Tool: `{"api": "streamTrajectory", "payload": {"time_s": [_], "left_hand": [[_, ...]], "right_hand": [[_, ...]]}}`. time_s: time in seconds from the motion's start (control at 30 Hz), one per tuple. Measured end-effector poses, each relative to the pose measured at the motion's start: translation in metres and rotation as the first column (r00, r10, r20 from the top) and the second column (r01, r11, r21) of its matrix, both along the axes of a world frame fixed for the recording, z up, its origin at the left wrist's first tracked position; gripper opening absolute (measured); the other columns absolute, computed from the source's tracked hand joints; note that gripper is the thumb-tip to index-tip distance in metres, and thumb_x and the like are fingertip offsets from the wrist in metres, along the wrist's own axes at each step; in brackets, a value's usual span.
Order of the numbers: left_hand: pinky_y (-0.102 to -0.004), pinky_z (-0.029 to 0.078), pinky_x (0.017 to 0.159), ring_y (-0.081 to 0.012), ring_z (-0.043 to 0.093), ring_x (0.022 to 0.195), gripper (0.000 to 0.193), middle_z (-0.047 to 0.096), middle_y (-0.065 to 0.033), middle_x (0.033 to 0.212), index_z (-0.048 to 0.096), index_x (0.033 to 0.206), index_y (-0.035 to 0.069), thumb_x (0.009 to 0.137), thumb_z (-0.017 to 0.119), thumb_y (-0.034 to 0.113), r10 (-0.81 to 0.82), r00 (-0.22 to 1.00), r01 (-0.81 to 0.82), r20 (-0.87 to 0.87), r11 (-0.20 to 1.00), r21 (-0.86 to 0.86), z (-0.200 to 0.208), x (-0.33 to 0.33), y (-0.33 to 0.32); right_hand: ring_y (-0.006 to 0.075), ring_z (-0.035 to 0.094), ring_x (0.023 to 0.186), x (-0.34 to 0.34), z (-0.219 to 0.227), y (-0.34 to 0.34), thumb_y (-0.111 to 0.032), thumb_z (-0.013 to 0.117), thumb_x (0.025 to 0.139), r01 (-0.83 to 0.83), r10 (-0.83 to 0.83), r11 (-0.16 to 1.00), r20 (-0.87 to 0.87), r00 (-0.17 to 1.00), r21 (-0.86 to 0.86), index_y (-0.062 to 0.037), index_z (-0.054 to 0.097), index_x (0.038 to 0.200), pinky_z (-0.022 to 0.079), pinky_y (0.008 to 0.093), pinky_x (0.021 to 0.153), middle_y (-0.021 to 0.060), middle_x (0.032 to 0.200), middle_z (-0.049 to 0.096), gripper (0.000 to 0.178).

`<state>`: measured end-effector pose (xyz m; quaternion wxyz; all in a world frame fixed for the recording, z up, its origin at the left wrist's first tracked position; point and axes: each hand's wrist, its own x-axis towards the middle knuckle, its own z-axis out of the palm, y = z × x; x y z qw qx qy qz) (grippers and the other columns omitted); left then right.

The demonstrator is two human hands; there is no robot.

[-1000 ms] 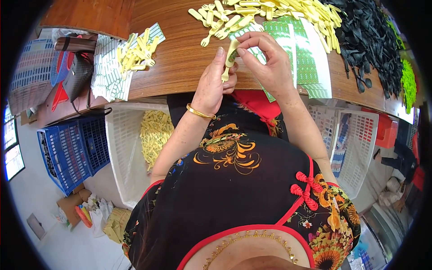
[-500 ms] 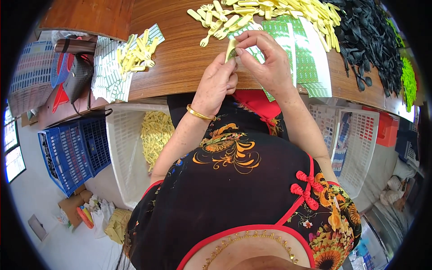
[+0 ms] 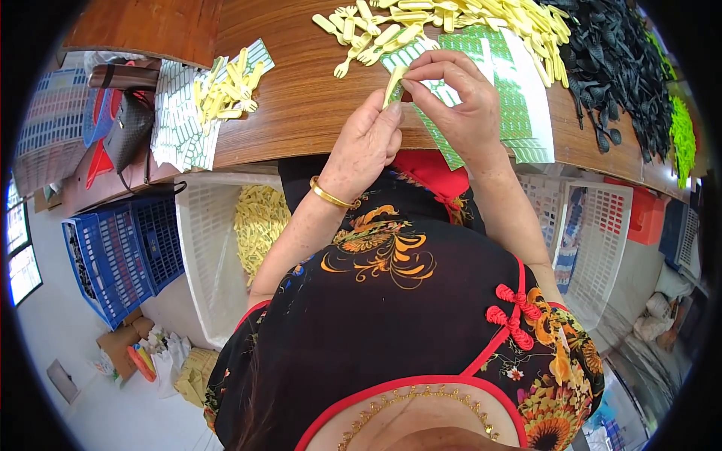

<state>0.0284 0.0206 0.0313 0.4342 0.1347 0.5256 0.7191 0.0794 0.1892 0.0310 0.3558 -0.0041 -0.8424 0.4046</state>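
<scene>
Over the table's near edge, my left hand (image 3: 364, 144) pinches a pale yellow plastic fork (image 3: 394, 80) with its wide handle end up. The tines are hidden in the hand. Beside the handle, my right hand (image 3: 465, 101) has its thumb and forefinger pressed together, touching or nearly touching the handle's edge. Whatever may be between those fingertips is too small to make out. Under and behind the right hand lie green label sheets (image 3: 517, 113), partly covered by it. A large heap of yellow forks (image 3: 519, 22) spreads behind the hands.
More yellow forks (image 3: 226, 94) lie on a label sheet (image 3: 180, 128) at the left. Black plastic pieces (image 3: 609, 60) and bright green ones (image 3: 682, 139) are heaped at the right. Below the table, a white crate (image 3: 214, 301) holds many yellow pieces. Blue crates (image 3: 124, 259) stand farther left.
The fork has turned and tilted in my left hand, and the green patch on its handle is out of sight. My right hand has shifted slightly right, its fingertips still by the handle.
</scene>
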Motion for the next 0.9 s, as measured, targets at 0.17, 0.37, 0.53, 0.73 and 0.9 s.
{"api": "streamTrajectory", "payload": {"time_s": [0.17,0.37,0.53,0.73,0.9], "left_hand": [[-0.0192,0.021,0.048,-0.0021,0.029,0.058,0.018,0.039,0.0061,0.079,0.052,0.116,0.011,0.111,0.047,0.027,-0.053,0.984,0.040,0.167,0.996,0.079,-0.009,-0.007,-0.003],[-0.0195,0.020,0.047,-0.0021,0.028,0.056,0.017,0.036,0.0062,0.078,0.051,0.115,0.011,0.111,0.045,0.027,-0.038,0.994,0.033,0.105,0.998,0.051,-0.005,-0.001,-0.004],[-0.0198,0.020,0.047,-0.0018,0.028,0.054,0.019,0.036,0.0064,0.075,0.050,0.117,0.010,0.112,0.043,0.027,-0.035,0.999,0.035,-0.003,0.999,0.013,0.000,0.002,-0.004],[-0.0198,0.022,0.047,-0.0015,0.029,0.054,0.023,0.037,0.0059,0.076,0.050,0.122,0.006,0.112,0.041,0.025,0.001,0.978,-0.003,-0.209,1.000,-0.010,-0.004,0.007,-0.006],[-0.0192,0.023,0.047,-0.0015,0.030,0.054,0.031,0.038,0.0056,0.077,0.050,0.133,0.001,0.112,0.040,0.022,-0.048,0.984,0.058,-0.171,0.997,0.049,0.007,0.012,-0.013]], "right_hand": [[0.0220,0.071,0.096,-0.001,-0.008,-0.002,-0.006,0.079,0.082,-0.004,0.005,0.998,0.016,1.000,-0.059,-0.0051,0.074,0.090,0.057,0.0334,0.082,0.0083,0.100,0.073,0.010],[0.0218,0.071,0.096,-0.004,-0.007,-0.003,-0.007,0.079,0.082,-0.032,0.037,0.994,0.040,0.999,-0.108,-0.0046,0.073,0.090,0.056,0.0330,0.083,0.0087,0.100,0.073,0.010],[0.0213,0.071,0.096,-0.004,-0.005,-0.002,-0.007,0.079,0.081,-0.038,0.045,0.991,0.052,0.998,-0.127,-0.0045,0.073,0.089,0.056,0.0326,0.083,0.0088,0.099,0.074,0.010],[0.0203,0.071,0.096,-0.005,-0.012,-0.004,-0.006,0.078,0.083,-0.110,0.117,0.976,0.026,0.993,-0.188,-0.0033,0.070,0.095,0.057,0.0327,0.083,0.0089,0.101,0.072,0.015],[0.0196,0.070,0.099,-0.011,-0.030,0.008,0.002,0.072,0.089,-0.175,0.292,0.297,-0.086,0.953,-0.939,-0.0017,0.055,0.115,0.056,0.0293,0.089,0.0091,0.107,0.066,0.032]]}}
